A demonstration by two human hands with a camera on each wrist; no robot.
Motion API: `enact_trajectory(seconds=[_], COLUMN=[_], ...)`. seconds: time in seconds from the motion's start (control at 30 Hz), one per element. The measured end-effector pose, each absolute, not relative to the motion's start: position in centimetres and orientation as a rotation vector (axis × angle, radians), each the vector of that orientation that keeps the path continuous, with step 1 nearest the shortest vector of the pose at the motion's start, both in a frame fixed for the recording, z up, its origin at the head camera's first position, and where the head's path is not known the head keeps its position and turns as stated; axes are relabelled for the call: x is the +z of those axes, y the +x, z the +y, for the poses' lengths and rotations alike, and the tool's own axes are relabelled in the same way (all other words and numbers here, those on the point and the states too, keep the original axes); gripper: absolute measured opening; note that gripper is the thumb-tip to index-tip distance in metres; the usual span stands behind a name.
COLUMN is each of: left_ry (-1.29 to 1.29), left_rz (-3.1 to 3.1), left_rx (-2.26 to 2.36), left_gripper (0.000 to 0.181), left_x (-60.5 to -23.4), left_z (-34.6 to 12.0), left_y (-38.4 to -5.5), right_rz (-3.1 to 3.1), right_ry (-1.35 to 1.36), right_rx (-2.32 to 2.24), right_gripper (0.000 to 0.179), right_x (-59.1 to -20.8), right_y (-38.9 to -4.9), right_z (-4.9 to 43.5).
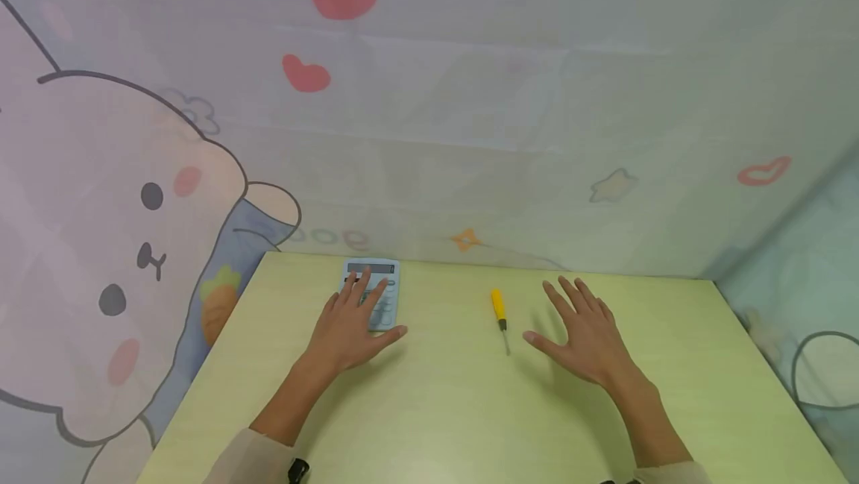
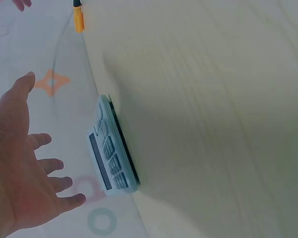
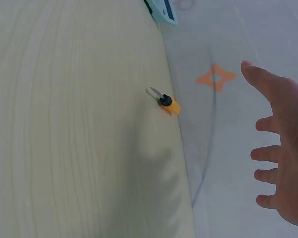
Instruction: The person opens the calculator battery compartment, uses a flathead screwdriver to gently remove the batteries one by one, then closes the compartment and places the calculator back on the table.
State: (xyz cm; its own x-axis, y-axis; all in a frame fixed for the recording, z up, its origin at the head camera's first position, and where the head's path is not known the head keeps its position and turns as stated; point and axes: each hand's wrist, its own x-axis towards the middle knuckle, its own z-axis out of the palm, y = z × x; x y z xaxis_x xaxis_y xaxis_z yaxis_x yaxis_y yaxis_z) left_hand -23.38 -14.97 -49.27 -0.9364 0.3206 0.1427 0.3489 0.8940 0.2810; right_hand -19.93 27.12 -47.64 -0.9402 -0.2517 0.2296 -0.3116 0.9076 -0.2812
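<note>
A light blue calculator lies near the table's back edge, its lower left part hidden in the head view by my left hand. That hand is held above it with fingers spread; the left wrist view shows space between the fingers and the calculator. To the right lies a screwdriver with a yellow handle, its metal tip pointing toward me. My right hand hovers over the table to the right of the screwdriver, fingers apart and holding nothing. In the right wrist view the screwdriver sits apart from that hand.
The pale yellow-green table ends at the back against a hanging cloth printed with hearts and a cartoon animal. A dark curved line shows beyond the table's right edge.
</note>
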Motion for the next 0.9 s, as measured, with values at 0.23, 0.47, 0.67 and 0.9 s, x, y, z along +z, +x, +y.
enact_trajectory(seconds=[0.23,0.47,0.67,0.9], left_ry=[-0.516,-0.484,-0.485,-0.496], left_rz=[-2.973,-2.949,-2.948,-2.936], left_rx=[-0.461,-0.507,-0.521,-0.552], left_gripper=[0.097,0.097,0.097,0.096], left_x=[-49.5,-49.8,-50.1,-50.0], left_z=[-15.3,-16.3,-16.5,-16.2], left_y=[-23.8,-24.0,-24.2,-24.1], right_rz=[-2.888,-2.889,-2.869,-2.854], right_ry=[0.433,0.469,0.502,0.505], right_rx=[0.489,0.515,0.514,0.526], right_gripper=[0.093,0.093,0.092,0.092], right_x=[-47.9,-48.1,-48.1,-48.0], right_y=[-20.0,-20.1,-20.2,-20.2], right_z=[27.2,26.5,25.9,25.5])
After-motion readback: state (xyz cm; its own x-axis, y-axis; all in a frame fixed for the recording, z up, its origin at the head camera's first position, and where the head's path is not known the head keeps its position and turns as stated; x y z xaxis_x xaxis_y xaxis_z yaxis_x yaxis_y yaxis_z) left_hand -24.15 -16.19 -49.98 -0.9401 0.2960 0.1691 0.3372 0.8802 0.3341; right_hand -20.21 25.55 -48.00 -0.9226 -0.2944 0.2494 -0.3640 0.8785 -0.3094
